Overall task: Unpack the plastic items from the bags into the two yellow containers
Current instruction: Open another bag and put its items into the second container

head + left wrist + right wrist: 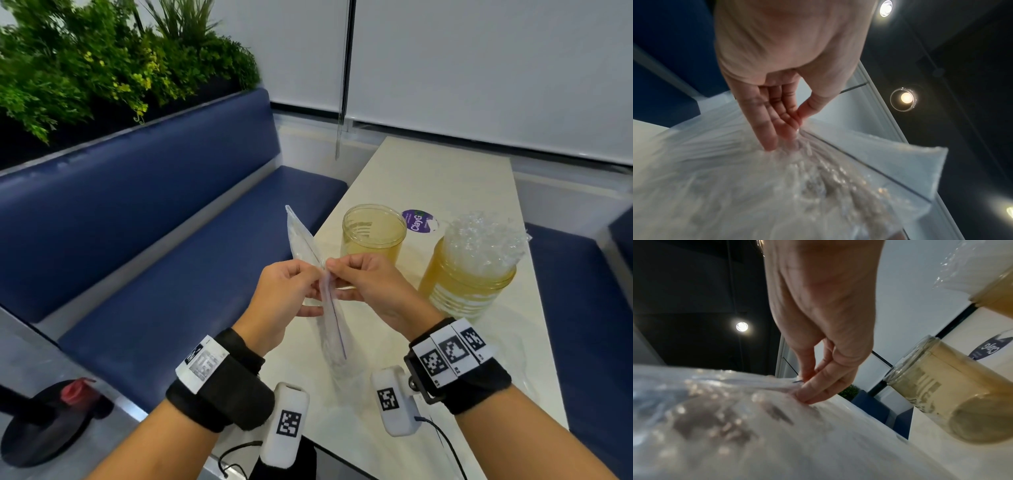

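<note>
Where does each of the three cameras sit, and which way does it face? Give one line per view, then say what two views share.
Head: worn on the head, facing forward and down at the table; shows both forearms, left hand and right hand.
Left wrist: looks along the left hand at the clear bag and up at ceiling lights.
Right wrist: looks along the right hand at the bag, with the empty yellow container beside it.
Shared: both wrist views show the bag's top edge pinched.

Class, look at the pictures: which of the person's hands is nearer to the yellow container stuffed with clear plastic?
Right. The right hand pinches the clear plastic bag just beside the stuffed yellow container; the left hand sits beyond the bag.
</note>
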`<state>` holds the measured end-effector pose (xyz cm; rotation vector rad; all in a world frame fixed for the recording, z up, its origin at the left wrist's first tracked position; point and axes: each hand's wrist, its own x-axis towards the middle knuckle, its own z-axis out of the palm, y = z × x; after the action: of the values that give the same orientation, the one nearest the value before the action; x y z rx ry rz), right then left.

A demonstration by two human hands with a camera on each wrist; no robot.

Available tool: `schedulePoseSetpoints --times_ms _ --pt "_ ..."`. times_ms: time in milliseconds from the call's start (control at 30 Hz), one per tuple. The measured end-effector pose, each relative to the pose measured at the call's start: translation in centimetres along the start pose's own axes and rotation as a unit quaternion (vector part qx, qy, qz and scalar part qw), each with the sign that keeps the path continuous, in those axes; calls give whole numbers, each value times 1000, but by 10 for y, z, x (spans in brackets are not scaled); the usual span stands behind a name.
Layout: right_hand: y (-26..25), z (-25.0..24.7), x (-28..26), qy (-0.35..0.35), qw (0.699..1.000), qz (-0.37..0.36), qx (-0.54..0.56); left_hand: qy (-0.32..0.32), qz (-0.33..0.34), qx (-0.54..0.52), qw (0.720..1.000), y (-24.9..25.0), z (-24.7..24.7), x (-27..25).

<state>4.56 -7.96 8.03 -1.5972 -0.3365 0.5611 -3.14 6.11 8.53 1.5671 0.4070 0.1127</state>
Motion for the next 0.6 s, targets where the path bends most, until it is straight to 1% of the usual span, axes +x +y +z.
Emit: schedulePoseSetpoints --times_ms 133,300,400,467,533,600 --pt "-5 7 -5 37 999 -13 -18 -8 40 49 998 -1 -1 0" --pt "-16 1 -7 59 998 -11 -9 -25 42 62 997 3 -4 -1" --pt "-18 3 -5 70 997 1 -38 6 40 71 997 5 -1 -1" --pt "-18 8 -5 72 995 -5 -65 44 55 115 991 6 2 0" --pt "-17 13 -6 60 994 -20 -86 72 73 178 979 6 3 2" --pt "-15 15 -5 37 995 -22 -90 72 66 210 973 7 4 2"
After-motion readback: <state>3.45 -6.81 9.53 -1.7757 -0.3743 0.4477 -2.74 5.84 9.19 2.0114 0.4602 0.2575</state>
